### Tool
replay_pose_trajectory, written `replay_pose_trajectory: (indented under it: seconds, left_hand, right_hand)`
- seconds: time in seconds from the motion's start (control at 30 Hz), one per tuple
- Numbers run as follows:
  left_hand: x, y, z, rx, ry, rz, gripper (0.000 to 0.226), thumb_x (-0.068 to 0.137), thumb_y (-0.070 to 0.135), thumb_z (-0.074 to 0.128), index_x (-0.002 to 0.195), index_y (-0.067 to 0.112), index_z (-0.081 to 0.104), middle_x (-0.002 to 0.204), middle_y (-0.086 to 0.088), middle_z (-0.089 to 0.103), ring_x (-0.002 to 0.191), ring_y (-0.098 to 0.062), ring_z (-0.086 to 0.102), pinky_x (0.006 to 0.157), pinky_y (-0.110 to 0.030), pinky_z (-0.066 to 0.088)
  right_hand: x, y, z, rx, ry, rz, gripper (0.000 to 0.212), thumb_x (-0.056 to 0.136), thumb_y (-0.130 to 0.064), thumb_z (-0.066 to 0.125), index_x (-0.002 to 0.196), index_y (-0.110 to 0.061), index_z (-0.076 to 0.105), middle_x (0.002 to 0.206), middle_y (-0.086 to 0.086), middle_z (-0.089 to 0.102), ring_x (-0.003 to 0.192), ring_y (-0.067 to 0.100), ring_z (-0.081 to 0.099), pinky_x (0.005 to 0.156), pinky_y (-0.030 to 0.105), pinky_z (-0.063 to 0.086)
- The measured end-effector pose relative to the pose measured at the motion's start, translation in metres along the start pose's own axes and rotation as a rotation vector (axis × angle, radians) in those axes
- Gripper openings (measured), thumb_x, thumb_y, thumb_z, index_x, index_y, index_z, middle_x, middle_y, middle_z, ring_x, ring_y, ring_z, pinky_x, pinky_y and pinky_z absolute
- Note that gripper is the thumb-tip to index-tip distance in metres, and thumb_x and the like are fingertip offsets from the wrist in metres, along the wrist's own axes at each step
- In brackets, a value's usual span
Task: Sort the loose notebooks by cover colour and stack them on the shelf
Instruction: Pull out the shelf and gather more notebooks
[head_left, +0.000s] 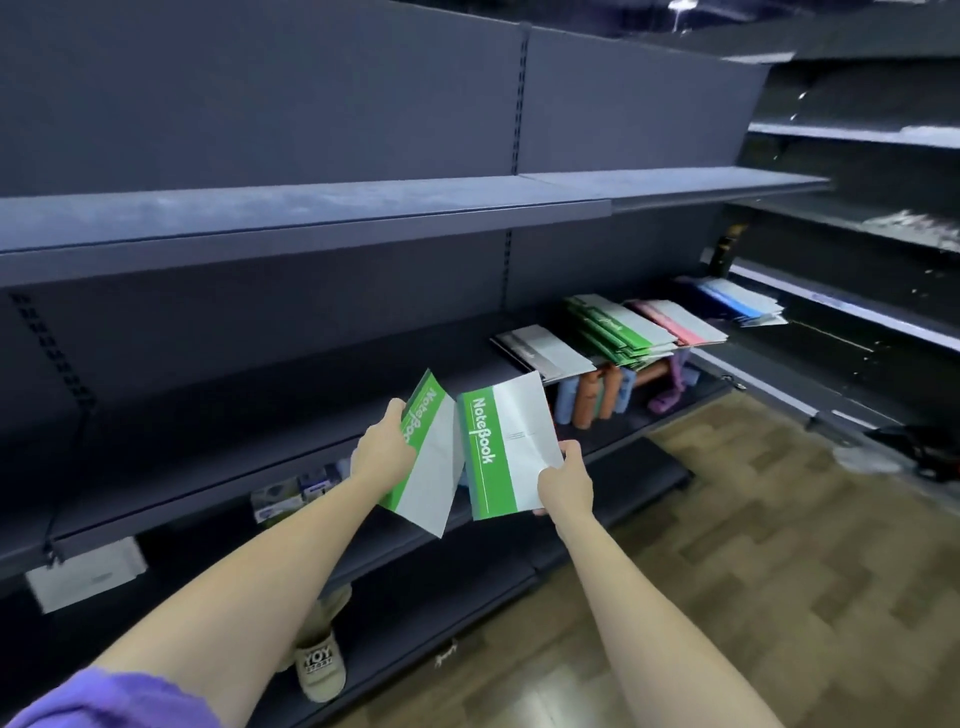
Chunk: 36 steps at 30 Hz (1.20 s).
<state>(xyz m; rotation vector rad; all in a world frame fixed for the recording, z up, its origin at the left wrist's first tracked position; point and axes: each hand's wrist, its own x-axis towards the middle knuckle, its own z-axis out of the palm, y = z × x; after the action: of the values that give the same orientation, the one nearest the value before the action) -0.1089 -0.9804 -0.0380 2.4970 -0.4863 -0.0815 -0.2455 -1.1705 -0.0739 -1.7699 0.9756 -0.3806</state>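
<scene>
Centre frame: left hand (383, 453) grip holds a green notebook (427, 457) by its left edge; right hand (565, 480) grip holds another green notebook (506, 447) at its lower right corner. Both off the shelf (291, 332). Right of centre on shelf: grey stack (545, 351), green stack (615, 327), pink stack (680, 322), blue stack (737, 301).

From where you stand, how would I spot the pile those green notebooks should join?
Follow the middle shelf rightward to four piles of notebooks. The green pile is second from the left, between a grey pile and a pink one, and it is the tallest.
</scene>
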Motion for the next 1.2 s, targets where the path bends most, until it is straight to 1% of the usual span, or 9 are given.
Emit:
replay_pose_trajectory:
  seconds: [0.27,0.5,0.63,0.7,0.8,0.9,0.97,1.1,1.2]
  left_hand:
    - [0.100,0.101,0.060,-0.150,0.021,0.042,0.034,0.083,0.002,0.040,0.111,0.022,0.037,0.083,-0.004,0.057,0.069,-0.025,0.053,0.058,-0.035,0.038]
    - [0.177,0.190,0.124,-0.159,0.010,0.034,0.038,0.085,0.005,0.042,0.118,0.024,0.037,0.087,-0.007,0.060,0.074,-0.030,0.057,0.061,-0.036,0.042]
    - [0.204,0.230,0.153,-0.153,-0.006,0.024,0.046,0.084,0.004,0.043,0.125,0.024,0.037,0.092,-0.011,0.062,0.078,-0.035,0.060,0.058,-0.035,0.041]
    - [0.220,0.246,0.162,-0.176,0.015,-0.003,0.042,0.085,0.004,0.044,0.123,0.022,0.037,0.090,-0.010,0.061,0.077,-0.034,0.059,0.057,-0.034,0.039]
    - [0.239,0.263,0.172,-0.237,0.027,-0.079,0.038,0.086,0.006,0.045,0.120,0.022,0.040,0.093,-0.011,0.063,0.079,-0.032,0.060,0.060,-0.036,0.045]
    - [0.257,0.272,0.186,-0.290,0.030,-0.128,0.040,0.086,0.012,0.047,0.124,0.024,0.043,0.099,-0.010,0.064,0.084,-0.031,0.062,0.071,-0.040,0.053]
    - [0.268,0.277,0.196,-0.318,0.044,-0.150,0.041,0.086,0.014,0.048,0.126,0.024,0.045,0.101,-0.009,0.064,0.087,-0.030,0.061,0.075,-0.044,0.056]
    - [0.282,0.303,0.208,-0.418,0.106,-0.235,0.034,0.087,0.011,0.051,0.118,0.025,0.050,0.096,-0.005,0.064,0.086,-0.027,0.062,0.073,-0.040,0.055]
    - [0.296,0.329,0.217,-0.526,0.090,-0.275,0.037,0.090,0.000,0.048,0.122,0.017,0.050,0.090,-0.004,0.060,0.083,-0.025,0.059,0.063,-0.030,0.046]
  right_hand:
    - [0.125,-0.020,-0.070,-0.086,0.075,-0.018,0.039,0.077,-0.006,0.036,0.108,-0.028,0.043,0.102,0.006,0.062,0.085,0.032,0.062,0.062,0.052,0.061]
    - [0.226,-0.029,-0.158,-0.121,0.162,-0.006,0.045,0.083,0.003,0.035,0.117,-0.025,0.046,0.105,0.003,0.056,0.090,0.030,0.059,0.069,0.049,0.062]
    - [0.273,-0.021,-0.192,-0.095,0.197,0.009,0.044,0.082,0.002,0.037,0.116,-0.025,0.049,0.108,0.005,0.060,0.086,0.027,0.060,0.068,0.049,0.062]
    - [0.299,-0.022,-0.202,-0.062,0.203,0.002,0.050,0.084,0.001,0.038,0.126,-0.024,0.050,0.114,0.009,0.060,0.083,0.025,0.060,0.064,0.043,0.061]
    - [0.339,-0.024,-0.210,-0.062,0.176,-0.001,0.059,0.085,0.000,0.038,0.139,-0.024,0.045,0.117,0.010,0.059,0.078,0.020,0.056,0.056,0.031,0.051]
    - [0.385,-0.029,-0.212,-0.108,0.151,-0.056,0.059,0.081,-0.005,0.041,0.137,-0.023,0.049,0.117,0.008,0.063,0.094,0.030,0.060,0.079,0.045,0.058]
    - [0.412,-0.033,-0.212,-0.144,0.115,-0.102,0.052,0.082,-0.004,0.043,0.131,-0.019,0.052,0.115,0.010,0.065,0.098,0.031,0.058,0.084,0.042,0.053]
    - [0.460,-0.042,-0.214,-0.297,-0.006,-0.194,0.043,0.089,0.001,0.046,0.131,-0.006,0.052,0.121,0.016,0.061,0.101,0.033,0.056,0.075,0.031,0.039]
    - [0.494,-0.045,-0.214,-0.434,-0.083,-0.246,0.029,0.087,-0.001,0.050,0.116,-0.001,0.054,0.114,0.018,0.061,0.090,0.030,0.058,0.064,0.031,0.039]
